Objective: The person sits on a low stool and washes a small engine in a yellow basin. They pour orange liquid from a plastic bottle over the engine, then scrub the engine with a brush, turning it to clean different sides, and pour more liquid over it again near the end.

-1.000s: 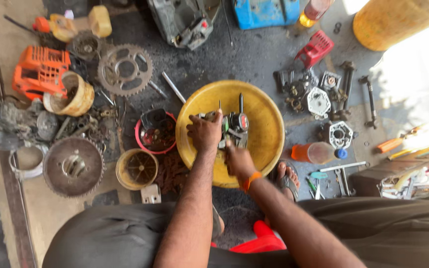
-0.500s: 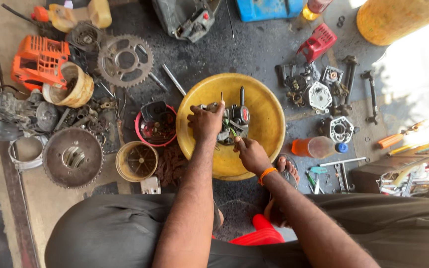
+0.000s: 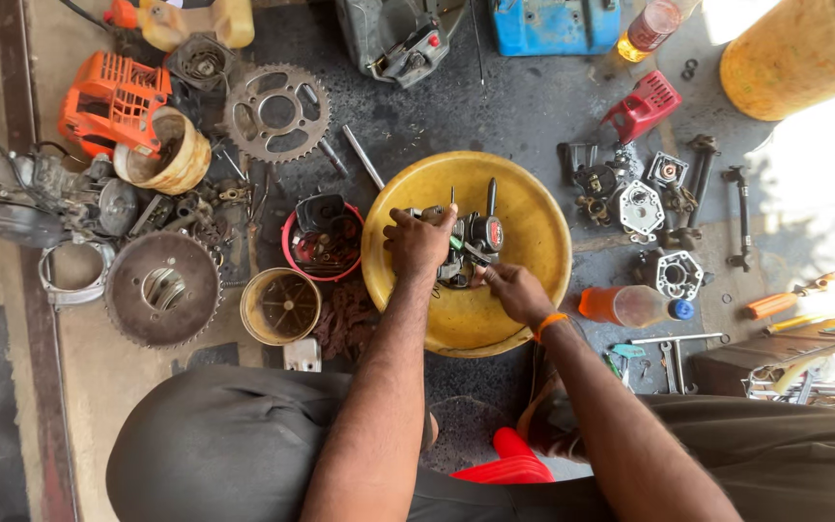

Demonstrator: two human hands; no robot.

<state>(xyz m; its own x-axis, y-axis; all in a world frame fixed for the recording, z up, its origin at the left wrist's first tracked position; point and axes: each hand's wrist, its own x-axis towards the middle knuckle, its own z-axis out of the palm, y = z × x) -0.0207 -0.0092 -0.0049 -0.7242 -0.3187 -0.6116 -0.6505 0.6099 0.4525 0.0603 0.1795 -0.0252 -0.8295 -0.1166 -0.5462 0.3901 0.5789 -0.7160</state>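
Oily floor, yellow basin [image 3: 533, 208]: both hands' fingers [image 3: 408, 227] around engine part [image 3: 471, 246].

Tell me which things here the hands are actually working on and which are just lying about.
In hand:
left hand
right hand
small engine part
yellow basin

Lying about:
toothed sprocket
orange engine cover
orange bottle
red bowl
blue case
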